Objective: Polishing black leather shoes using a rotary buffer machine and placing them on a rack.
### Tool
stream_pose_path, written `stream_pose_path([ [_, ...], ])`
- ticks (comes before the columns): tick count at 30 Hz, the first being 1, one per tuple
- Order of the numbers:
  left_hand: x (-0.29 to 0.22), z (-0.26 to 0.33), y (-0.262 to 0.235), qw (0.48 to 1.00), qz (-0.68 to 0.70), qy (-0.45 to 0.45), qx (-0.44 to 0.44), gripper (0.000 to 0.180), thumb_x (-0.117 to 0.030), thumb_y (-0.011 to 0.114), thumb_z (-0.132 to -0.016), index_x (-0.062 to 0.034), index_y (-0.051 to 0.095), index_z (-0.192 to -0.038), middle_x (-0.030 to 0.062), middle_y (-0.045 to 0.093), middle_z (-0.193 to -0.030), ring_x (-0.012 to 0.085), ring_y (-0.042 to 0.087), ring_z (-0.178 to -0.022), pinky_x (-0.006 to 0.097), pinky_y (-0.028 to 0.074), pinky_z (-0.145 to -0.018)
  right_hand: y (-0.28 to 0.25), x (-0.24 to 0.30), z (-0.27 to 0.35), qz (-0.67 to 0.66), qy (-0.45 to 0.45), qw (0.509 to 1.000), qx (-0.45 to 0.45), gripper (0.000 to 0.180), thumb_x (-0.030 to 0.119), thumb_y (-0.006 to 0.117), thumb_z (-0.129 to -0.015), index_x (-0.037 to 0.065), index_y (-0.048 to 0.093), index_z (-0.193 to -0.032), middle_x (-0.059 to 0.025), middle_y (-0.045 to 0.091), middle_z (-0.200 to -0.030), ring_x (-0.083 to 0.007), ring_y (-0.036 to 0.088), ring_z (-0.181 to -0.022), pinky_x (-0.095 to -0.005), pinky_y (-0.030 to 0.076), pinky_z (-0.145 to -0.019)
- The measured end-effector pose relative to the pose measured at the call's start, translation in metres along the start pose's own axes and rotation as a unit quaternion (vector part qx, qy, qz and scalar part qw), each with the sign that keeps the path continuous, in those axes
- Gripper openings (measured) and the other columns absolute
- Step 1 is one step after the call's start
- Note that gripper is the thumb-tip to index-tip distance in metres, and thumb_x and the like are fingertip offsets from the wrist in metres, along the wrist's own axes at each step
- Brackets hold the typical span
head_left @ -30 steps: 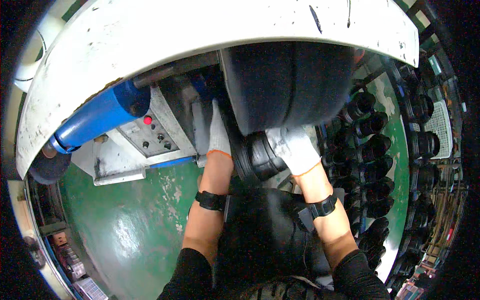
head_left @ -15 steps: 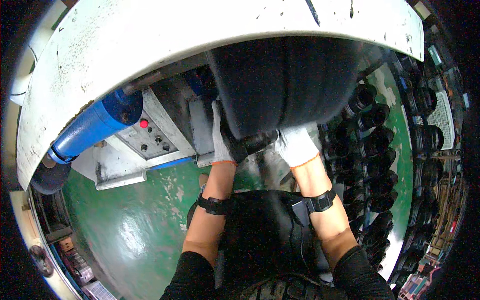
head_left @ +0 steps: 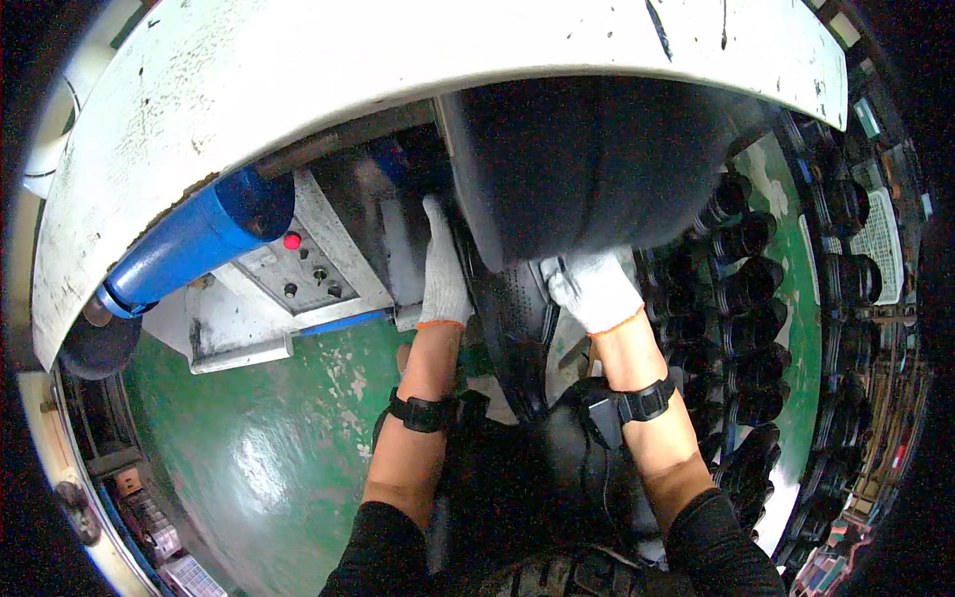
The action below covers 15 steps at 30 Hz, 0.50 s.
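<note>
Between my gloved hands is a black shoe [head_left: 515, 303], its surface dotted with small perforations and its narrow end toward my body. My left hand [head_left: 442, 264], in a white knit glove with an orange cuff, lies along the shoe's left side; its thumb is hidden. On the other side, my right hand [head_left: 595, 289], gloved alike, grips the shoe's right edge with the thumb bent and the fingertips out of sight. The shoe's far end goes under a large dark roller [head_left: 587, 179], whose surface is blurred. The contact between them is hidden.
A white machine hood [head_left: 398, 50] arches over the roller. At left are a blue cylinder [head_left: 189, 244] and a control panel [head_left: 308, 269] with a red button. Racks of black shoes [head_left: 751, 284] stand at right. The floor [head_left: 269, 428] is green.
The shoe has turned and come toward me, so its perforated surface and narrow end now show below the roller. Both hands have shifted slightly; my right thumb is more visible.
</note>
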<state>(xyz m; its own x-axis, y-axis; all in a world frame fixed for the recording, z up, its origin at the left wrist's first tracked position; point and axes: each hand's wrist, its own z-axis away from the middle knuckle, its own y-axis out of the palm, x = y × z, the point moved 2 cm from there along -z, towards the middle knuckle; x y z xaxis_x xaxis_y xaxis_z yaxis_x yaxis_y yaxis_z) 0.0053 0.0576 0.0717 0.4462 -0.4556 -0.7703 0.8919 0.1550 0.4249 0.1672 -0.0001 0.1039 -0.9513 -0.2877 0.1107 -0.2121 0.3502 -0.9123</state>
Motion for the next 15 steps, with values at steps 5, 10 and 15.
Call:
stream_pose_path([
  [5,-0.001,0.0,-0.013,0.997,-0.045,0.057,0.005,0.077,-0.062,0.031,-0.098,0.0022,0.043,-0.139,0.0114,0.053,-0.134,0.0207,0.051,-0.12,0.029,0.037,-0.103,0.035,0.0,-0.005,-0.09,0.082,0.981,0.151,0.041,0.014,0.052,-0.091,0.002,0.053,-0.13,-0.0221,0.051,-0.134,-0.0375,0.047,-0.124,-0.0405,0.036,-0.109],
  [10,0.011,-0.018,-0.014,0.997,0.026,0.054,0.057,0.073,-0.057,0.034,-0.099,0.0021,0.039,-0.142,0.0094,0.048,-0.139,0.02,0.046,-0.124,0.029,0.035,-0.105,0.058,-0.023,0.005,-0.18,0.113,0.973,0.093,0.047,0.014,0.047,-0.094,0.003,0.043,-0.14,-0.0207,0.039,-0.146,-0.0337,0.035,-0.137,-0.0393,0.028,-0.115],
  [15,0.03,-0.034,-0.037,0.997,0.001,0.015,0.071,0.069,-0.053,0.038,-0.1,0.0004,0.038,-0.143,0.0097,0.048,-0.139,0.02,0.046,-0.125,0.029,0.034,-0.106,0.037,-0.01,-0.007,0.049,0.07,0.989,0.124,0.048,0.016,0.046,-0.095,0.003,0.043,-0.14,-0.0205,0.04,-0.146,-0.0341,0.035,-0.137,-0.0423,0.028,-0.115],
])
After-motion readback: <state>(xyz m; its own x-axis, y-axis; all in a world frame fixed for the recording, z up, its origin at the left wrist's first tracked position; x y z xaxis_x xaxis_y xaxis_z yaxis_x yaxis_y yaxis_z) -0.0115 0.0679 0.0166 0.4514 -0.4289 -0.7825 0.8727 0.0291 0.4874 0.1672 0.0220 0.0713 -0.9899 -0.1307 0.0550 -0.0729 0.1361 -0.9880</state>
